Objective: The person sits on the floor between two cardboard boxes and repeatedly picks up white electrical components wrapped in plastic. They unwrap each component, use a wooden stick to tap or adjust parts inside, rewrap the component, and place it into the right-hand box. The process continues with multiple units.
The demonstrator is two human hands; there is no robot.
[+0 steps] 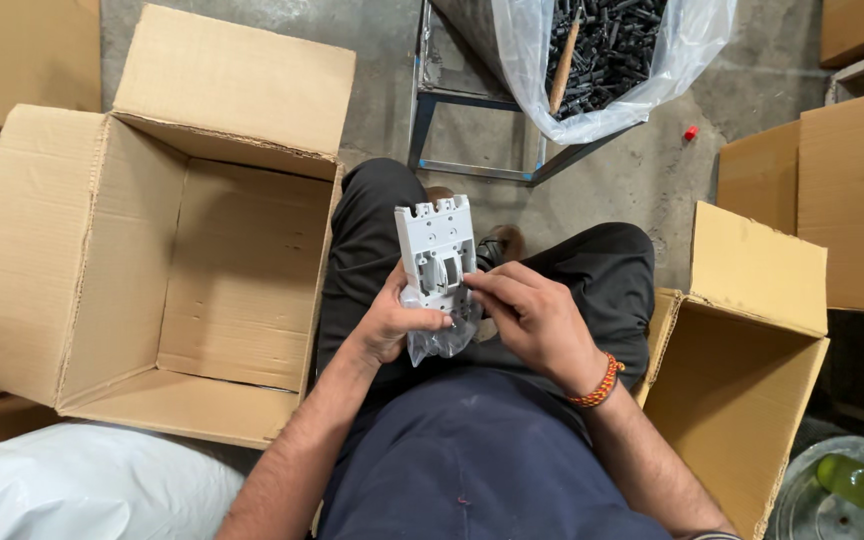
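The person sits on the floor (pixel 652 160) with knees apart, and both hands meet over the lap; the left hand (pixel 392 325) grips the lower end of a grey plastic housing (pixel 436 250), its fingers (pixel 420 320) curled shut around the part and around a small clear bag (pixel 442 338) that hangs crumpled under it; the housing stands nearly upright, its notched end pointing away from the body, its face with a recessed slot turned up to the camera; the right hand (pixel 532 320) comes in from the other side, its fingers (pixel 487 283) pinched close together and pressed against the lower right edge of the housing, touching it; I cannot tell whether they hold something small between them; a band of orange beads (pixel 600 384) circles the right wrist.

On the left side lies 1 large cardboard box (pixel 152 270), open, tipped on its side so its mouth faces the person; just beside the right knee stands a smaller open box (pixel 742 370), flaps up; more cardboard (pixel 852 200) is stacked behind it. Ahead of the knees a metal frame (pixel 472 110) carries a clear plastic sack (pixel 602 60) filled with black parts, a wooden stick (pixel 564 60) poking out of them; a small red cap (pixel 690 132) lies on the floor near it; a white sack (pixel 82 480) rests at the lower left.
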